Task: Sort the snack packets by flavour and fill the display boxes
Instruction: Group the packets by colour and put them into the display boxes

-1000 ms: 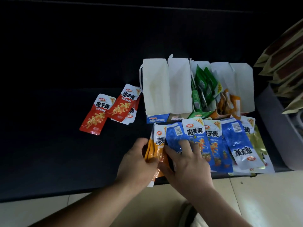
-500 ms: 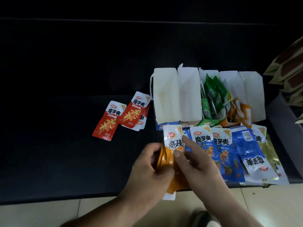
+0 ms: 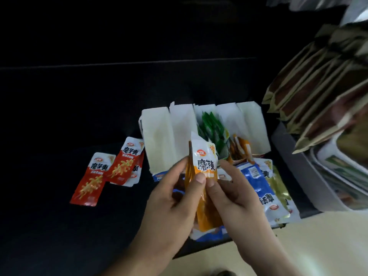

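Right, you hold a stack of orange packets [image 3: 205, 170] up off the dark surface [image 3: 79, 96], just in front of the white display boxes [image 3: 157, 140]. Your left hand [image 3: 171, 198] has its grip clamped round the stack's left edge, thumb on the face; your right hand [image 3: 235, 196] pinches the right edge. Green packets [image 3: 213, 128] stand in the middle box, red packets [image 3: 103, 172] lie left, blue packets [image 3: 256, 182] lie under your hands.

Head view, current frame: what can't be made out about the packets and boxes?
- Head view: count of orange packets; they overlap, covered by the left hand and right hand.
- Head view: blue packets; partly hidden under the hands.
- Head view: brown pouches at right; blurred, cut by the edge.
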Available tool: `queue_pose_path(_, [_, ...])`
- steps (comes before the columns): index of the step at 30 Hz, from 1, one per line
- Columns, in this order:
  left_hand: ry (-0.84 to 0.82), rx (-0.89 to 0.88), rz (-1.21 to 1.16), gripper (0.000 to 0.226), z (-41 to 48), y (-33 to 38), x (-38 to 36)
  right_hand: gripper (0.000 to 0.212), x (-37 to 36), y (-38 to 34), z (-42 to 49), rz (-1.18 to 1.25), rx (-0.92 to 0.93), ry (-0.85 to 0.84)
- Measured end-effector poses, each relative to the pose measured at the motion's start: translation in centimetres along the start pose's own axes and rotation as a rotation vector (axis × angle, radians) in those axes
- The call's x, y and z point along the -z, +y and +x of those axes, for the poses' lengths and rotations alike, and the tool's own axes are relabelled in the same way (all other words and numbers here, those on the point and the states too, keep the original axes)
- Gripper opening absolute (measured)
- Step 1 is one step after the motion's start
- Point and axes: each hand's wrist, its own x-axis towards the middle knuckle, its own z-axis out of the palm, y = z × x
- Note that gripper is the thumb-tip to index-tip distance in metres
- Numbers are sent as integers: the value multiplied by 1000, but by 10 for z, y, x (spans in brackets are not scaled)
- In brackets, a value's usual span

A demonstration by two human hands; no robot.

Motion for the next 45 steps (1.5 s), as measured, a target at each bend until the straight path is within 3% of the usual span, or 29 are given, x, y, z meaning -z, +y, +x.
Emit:
queue_pose_path(5, [-7, -72, 187, 40, 24, 23, -51, 33, 32, -18, 12, -40, 50, 31])
queue_pose_path(9, [-88, -51, 189, 43, 49, 41, -73, 33, 62, -31, 36, 56, 67, 88])
queue_pose_path(14, [112, -54, 328, 13, 99, 59, -95, 25, 76, -42, 77, 121, 51, 157])
queue_pose_path(18, [175, -21, 518, 22, 136, 64, -104, 10, 84, -40, 87, 13, 71, 148])
queue_pose_path(20, [165, -17, 592, 12, 150, 60, -107, 6, 92, -36, 85, -71, 109, 174])
queue_pose_path(24, [175, -42, 469, 23, 159, 53, -112, 11, 105, -27, 79, -32, 103, 186])
queue_pose_path(29, [145, -62, 367, 19, 133, 52, -94, 10, 111, -15, 67, -74, 106, 207])
queue_pose_path(33, [131, -16, 425, 24, 81, 36, -55, 12, 96, 7, 44, -300, 75, 146])
queue_pose_path(36, [31, 70, 581, 23, 49, 7, -31, 23, 78, 30, 29, -480, 65, 73])
queue_pose_path(39, [-105, 144, 800, 34, 30, -32, -17, 18, 55, 51, 18, -735, 297, 61])
queue_pose_path(41, [-168, 112, 924, 49, 21, -56, -18, 19, 43, 67, 17, -901, 407, 94])
queue_pose_path(45, [-275, -2, 976, 67, 20, -90, -40, 39, 47, 70, 21, -1143, 390, 211])
